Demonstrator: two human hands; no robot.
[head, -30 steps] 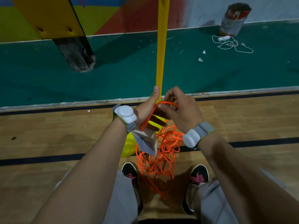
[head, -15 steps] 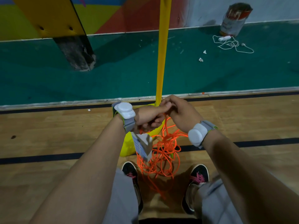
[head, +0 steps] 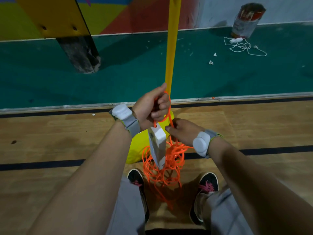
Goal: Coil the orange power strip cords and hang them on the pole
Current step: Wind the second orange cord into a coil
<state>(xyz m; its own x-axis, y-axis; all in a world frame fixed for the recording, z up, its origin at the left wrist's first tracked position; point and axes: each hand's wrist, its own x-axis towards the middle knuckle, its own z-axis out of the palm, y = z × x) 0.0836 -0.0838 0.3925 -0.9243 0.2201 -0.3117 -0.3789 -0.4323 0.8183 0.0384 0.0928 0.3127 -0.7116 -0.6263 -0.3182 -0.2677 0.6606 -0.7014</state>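
My left hand [head: 152, 107] is closed around loops of the orange cord [head: 162, 167] just in front of the yellow pole [head: 171, 48]. The white power strip [head: 158, 146] hangs below that fist by its cord end. A tangled bundle of orange cord drops behind the strip down to the floor between my shoes. My right hand [head: 183, 131] sits lower and to the right, pinching one orange strand that runs up to the left fist. The pole's yellow base [head: 137, 150] shows behind the strip.
A white power strip with loose white cord [head: 242, 46] lies on the green floor at the far right, beside a dented can [head: 245, 21]. A yellow padded post with a dark foot [head: 76, 51] stands at the left. Paper scraps [head: 212, 58] dot the green floor.
My hands, together at the pole before, have separated. The left rose with cord loops; the right dropped lower and right, drawing out a strand. The power strip hangs lower and more upright.
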